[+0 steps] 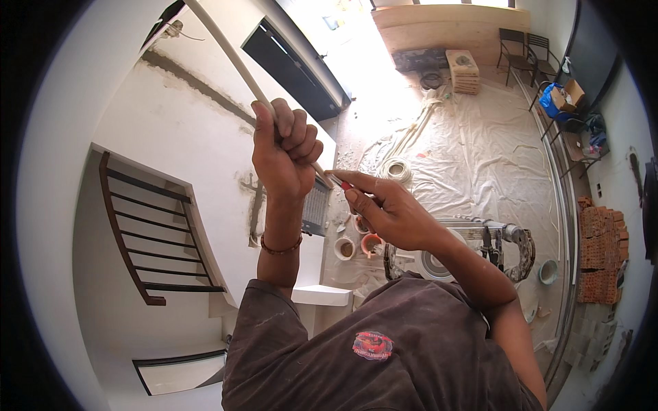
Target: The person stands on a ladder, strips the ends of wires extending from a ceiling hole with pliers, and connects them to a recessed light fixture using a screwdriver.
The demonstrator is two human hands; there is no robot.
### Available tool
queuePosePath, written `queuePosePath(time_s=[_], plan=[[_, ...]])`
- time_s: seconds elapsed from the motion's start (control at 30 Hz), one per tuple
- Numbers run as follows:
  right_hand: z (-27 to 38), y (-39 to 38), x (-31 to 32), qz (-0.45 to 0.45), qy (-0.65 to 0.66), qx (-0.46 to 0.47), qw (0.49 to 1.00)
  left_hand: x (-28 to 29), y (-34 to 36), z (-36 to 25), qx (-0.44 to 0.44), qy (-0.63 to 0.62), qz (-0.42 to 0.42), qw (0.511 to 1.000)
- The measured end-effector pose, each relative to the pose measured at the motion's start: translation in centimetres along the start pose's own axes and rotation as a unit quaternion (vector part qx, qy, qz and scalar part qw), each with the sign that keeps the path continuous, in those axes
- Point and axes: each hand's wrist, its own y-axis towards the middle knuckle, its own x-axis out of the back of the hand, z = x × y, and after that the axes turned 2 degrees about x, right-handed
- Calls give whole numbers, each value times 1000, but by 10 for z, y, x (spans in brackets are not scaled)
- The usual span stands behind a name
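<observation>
My left hand is closed round a long cream pipe, which slants from the upper left down to my right hand. My right hand is closed on a small tool with a red handle and a metal end, held at the pipe's lower end, with the forefinger stretched along it. The tool's exact kind is too small to tell. Just below me is the scuffed metal top of a stepladder, partly hidden by my body and right arm.
Plastic sheeting covers the floor far below, with buckets, a white coil and long strips. At right are brick stacks, chairs and a cardboard box. At left are a patched wall and railing.
</observation>
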Motion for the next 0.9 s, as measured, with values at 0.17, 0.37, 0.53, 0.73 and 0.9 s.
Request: queuePosePath(time_s=[0.17, 0.37, 0.53, 0.73, 0.9], plan=[[-1, -4, -3, -2, 22, -12, 1000, 0, -1, -1, 7, 4, -4, 1000], [-9, -8, -3, -5, -2, -1, 1000, 1, 0, -1, 14, -30, 19, 999], [-12, -10, -4, 0, -3, -8, 1000, -3, -1, -1, 16, -28, -5, 999], [-42, -23, -7, 99, -77, -111, 986, -10, 0, -14, 48, -182, 21, 982], [-129, -61, -22, 41, 34, -93, 994, -14, 5, -14, 55, -218, 90, 970]])
